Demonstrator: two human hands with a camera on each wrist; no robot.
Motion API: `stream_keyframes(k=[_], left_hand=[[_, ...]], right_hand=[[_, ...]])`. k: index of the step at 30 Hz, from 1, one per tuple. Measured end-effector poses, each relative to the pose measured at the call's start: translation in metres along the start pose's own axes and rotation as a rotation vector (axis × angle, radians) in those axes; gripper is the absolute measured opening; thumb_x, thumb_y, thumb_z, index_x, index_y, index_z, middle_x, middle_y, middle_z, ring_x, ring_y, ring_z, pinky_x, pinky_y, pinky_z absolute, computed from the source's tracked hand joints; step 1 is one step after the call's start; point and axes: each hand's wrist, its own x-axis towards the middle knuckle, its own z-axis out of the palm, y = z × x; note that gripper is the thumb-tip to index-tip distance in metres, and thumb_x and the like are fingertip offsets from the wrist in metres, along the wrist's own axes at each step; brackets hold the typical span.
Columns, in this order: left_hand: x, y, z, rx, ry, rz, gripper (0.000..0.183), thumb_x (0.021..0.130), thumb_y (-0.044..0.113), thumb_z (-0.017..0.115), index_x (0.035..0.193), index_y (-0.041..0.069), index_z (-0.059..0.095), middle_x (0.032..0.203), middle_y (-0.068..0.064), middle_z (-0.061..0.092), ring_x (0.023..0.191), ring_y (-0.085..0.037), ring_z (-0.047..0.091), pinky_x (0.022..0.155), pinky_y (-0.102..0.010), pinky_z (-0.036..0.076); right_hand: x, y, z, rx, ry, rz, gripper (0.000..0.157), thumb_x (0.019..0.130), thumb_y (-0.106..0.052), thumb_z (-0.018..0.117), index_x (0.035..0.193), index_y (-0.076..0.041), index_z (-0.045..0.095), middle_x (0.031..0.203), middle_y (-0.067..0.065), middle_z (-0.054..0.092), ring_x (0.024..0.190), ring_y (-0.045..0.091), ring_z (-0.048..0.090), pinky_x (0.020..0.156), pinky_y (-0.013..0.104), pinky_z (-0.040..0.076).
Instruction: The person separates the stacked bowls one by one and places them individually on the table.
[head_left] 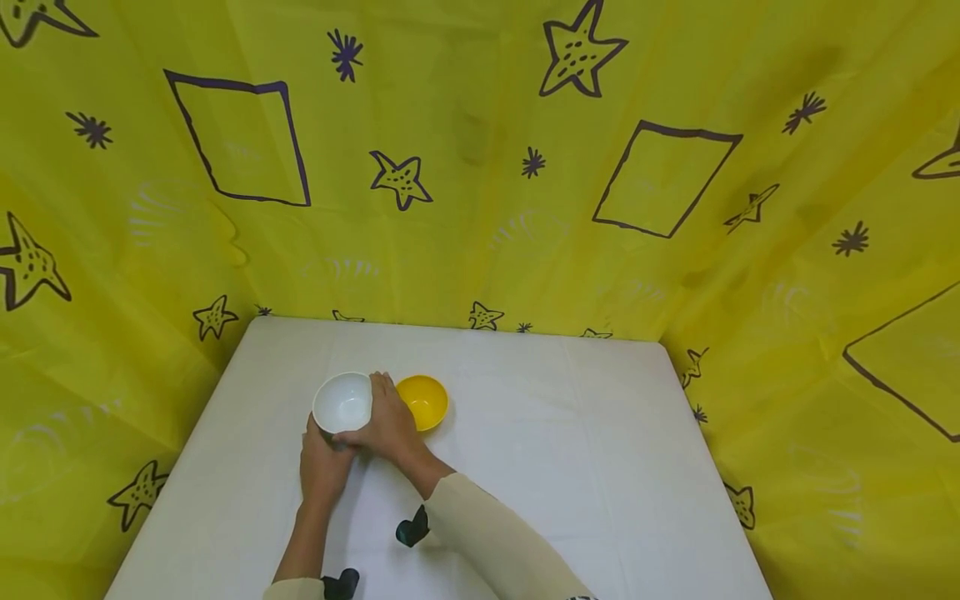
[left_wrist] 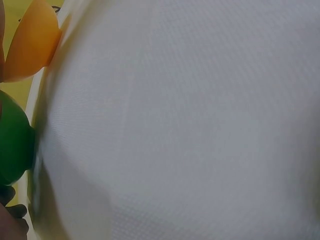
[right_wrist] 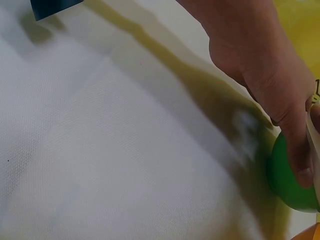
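Observation:
A white bowl [head_left: 342, 403], its hollow facing up, is between my two hands at the left of the table. My right hand [head_left: 388, 421] grips its right side, thumb across the near rim. Lower down, my left hand [head_left: 324, 462] holds a green bowl [right_wrist: 287, 175] from the near left side, with a thumb along its wall in the right wrist view. The green bowl [left_wrist: 15, 142] sits against the white one; how deeply they nest is hidden. Just right of my right hand stands a yellow bowl [head_left: 424, 403], partly covered by that hand.
A white cloth covers the table [head_left: 555, 442]. Yellow curtains [head_left: 465, 242] with drawn stars and frames hang behind and at both sides. A dark device [head_left: 412, 528] is on the right wrist and another [head_left: 341, 585] on the left.

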Motion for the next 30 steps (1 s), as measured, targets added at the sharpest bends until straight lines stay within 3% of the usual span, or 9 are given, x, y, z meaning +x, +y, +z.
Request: stream_keyframes(k=[10,18,24,30], left_hand=[[0.002,-0.001,0.0,-0.006,0.002,0.02,0.093,0.077,0.026,0.078,0.147,0.005,0.021,0.14,-0.021,0.04,0.126,-0.038,0.039,0.099,-0.059,0.033],[0.001,-0.001,-0.001,-0.027,0.019,0.044,0.096,0.076,0.039,0.078,0.147,0.006,0.022,0.139,-0.021,0.041,0.124,-0.037,0.042,0.097,-0.059,0.035],[0.0,-0.002,-0.001,-0.048,0.024,0.042,0.096,0.074,0.039,0.08,0.146,0.007,0.025,0.138,-0.02,0.042,0.123,-0.036,0.042,0.096,-0.059,0.036],[0.0,-0.004,0.001,-0.024,0.039,0.035,0.094,0.073,0.036,0.081,0.145,0.008,0.028,0.137,-0.019,0.043,0.124,-0.038,0.041,0.095,-0.06,0.035]], right_hand=[[0.002,0.002,-0.003,0.062,0.041,0.009,0.106,0.059,-0.061,0.08,0.141,-0.012,0.033,0.135,-0.001,0.042,0.124,0.016,0.043,0.093,0.03,0.045],[-0.002,-0.003,-0.012,0.142,0.095,0.023,0.103,0.061,-0.061,0.078,0.141,-0.015,0.032,0.135,-0.002,0.044,0.125,0.018,0.042,0.092,0.034,0.047],[-0.006,-0.006,-0.023,0.122,0.13,0.044,0.108,0.061,-0.062,0.078,0.144,-0.013,0.03,0.144,-0.001,0.039,0.128,0.019,0.039,0.094,0.034,0.045],[-0.011,-0.001,-0.032,0.156,0.172,0.059,0.108,0.06,-0.061,0.079,0.144,-0.013,0.032,0.144,0.001,0.04,0.12,0.016,0.047,0.093,0.031,0.045]])
